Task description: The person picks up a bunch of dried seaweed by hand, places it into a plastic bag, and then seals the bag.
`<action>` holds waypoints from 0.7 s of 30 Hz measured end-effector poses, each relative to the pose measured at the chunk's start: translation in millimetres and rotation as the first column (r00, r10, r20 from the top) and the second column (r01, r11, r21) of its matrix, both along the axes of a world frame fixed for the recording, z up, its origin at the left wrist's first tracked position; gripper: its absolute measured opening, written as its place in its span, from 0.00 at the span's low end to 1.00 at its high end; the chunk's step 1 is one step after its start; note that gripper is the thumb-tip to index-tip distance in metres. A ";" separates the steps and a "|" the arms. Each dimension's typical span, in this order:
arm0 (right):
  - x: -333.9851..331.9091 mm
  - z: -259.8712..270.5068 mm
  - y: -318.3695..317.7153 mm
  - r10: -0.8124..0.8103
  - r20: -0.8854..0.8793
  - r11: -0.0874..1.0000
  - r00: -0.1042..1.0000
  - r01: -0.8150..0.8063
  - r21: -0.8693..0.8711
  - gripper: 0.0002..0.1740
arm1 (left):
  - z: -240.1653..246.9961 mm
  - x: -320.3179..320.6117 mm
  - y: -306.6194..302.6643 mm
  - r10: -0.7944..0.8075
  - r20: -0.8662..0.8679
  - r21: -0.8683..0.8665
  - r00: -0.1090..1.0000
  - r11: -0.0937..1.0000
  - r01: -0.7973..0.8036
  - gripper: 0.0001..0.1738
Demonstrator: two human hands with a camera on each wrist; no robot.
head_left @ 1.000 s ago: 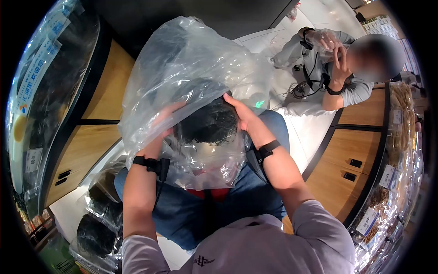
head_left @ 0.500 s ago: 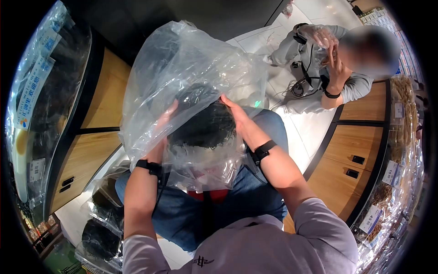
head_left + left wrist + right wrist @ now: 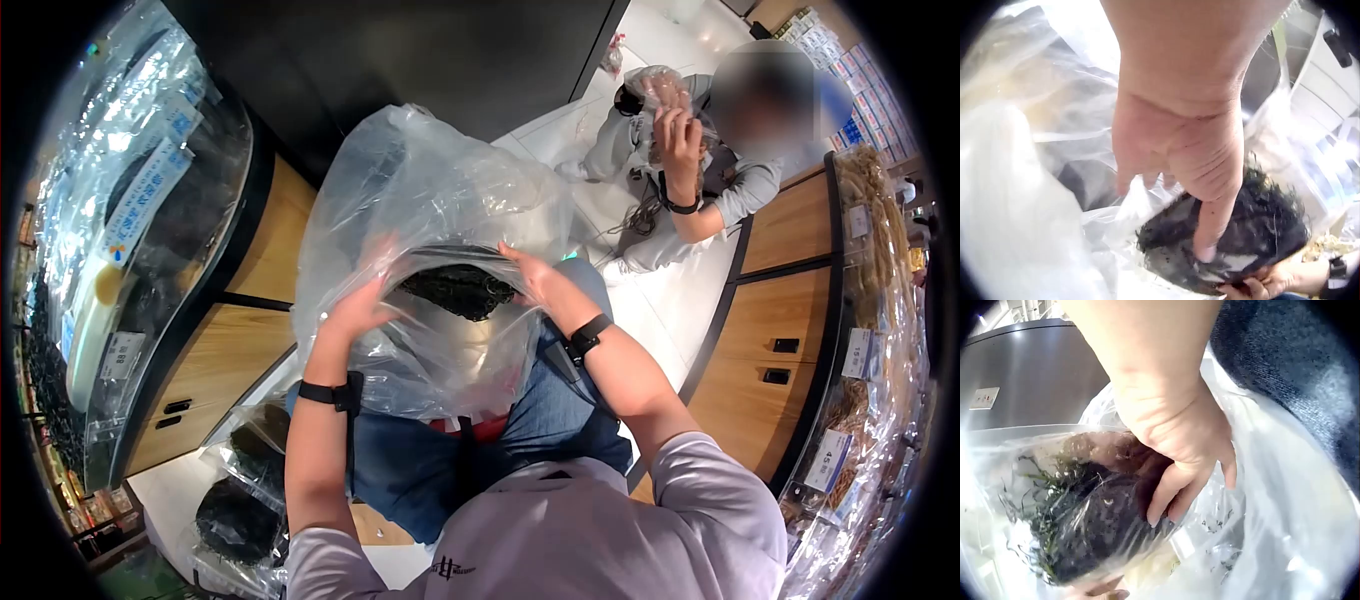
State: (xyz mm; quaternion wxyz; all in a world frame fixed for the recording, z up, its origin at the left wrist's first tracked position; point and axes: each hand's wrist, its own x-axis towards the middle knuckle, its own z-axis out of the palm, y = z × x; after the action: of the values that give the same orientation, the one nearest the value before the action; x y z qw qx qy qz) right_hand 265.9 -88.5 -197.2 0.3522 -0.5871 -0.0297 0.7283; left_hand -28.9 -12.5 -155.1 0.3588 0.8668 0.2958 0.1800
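A dark, stringy bundle [image 3: 460, 290] lies within a large clear plastic bag [image 3: 400, 150] over the lap. My left hand [image 3: 362, 308] is at the bundle's left, fingers spread and partly behind plastic; in the left wrist view that hand [image 3: 1179, 150] has its thumb extended over the dark bundle [image 3: 1254, 231]. At the upper right edge of the bag's round opening, my right hand [image 3: 530, 275] grips the plastic. The right wrist view shows this hand [image 3: 1175, 434] with bent fingers on the plastic-covered bundle [image 3: 1097, 519].
Another person [image 3: 745, 185] crouches at the upper right, hands raised with plastic. Wooden cabinets [image 3: 765, 345] and a goods display [image 3: 850, 400] stand at the right; a curved display case [image 3: 140, 230] is at the left. More bagged dark bundles [image 3: 240, 520] lie at the lower left.
Plastic has drawn around the bundle in a rounded opening, leaving less of it exposed. Both hands sit lower in the head view, the left with its thumb spread out. The crouching person appears farther left.
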 end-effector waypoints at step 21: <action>37.4 -2.0 -50.4 0.129 0.945 0.938 0.302 -0.347 -0.017 0.59 | 104.0 -33.6 20.7 0.528 0.320 0.044 0.787 0.821 -0.569 0.22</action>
State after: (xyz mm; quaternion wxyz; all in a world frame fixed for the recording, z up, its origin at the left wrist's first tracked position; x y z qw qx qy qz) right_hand 303.4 -138.9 -199.2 0.2130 -0.8488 -0.3818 0.2973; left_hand -62.5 8.3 -51.1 0.2700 0.7292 0.4652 0.4231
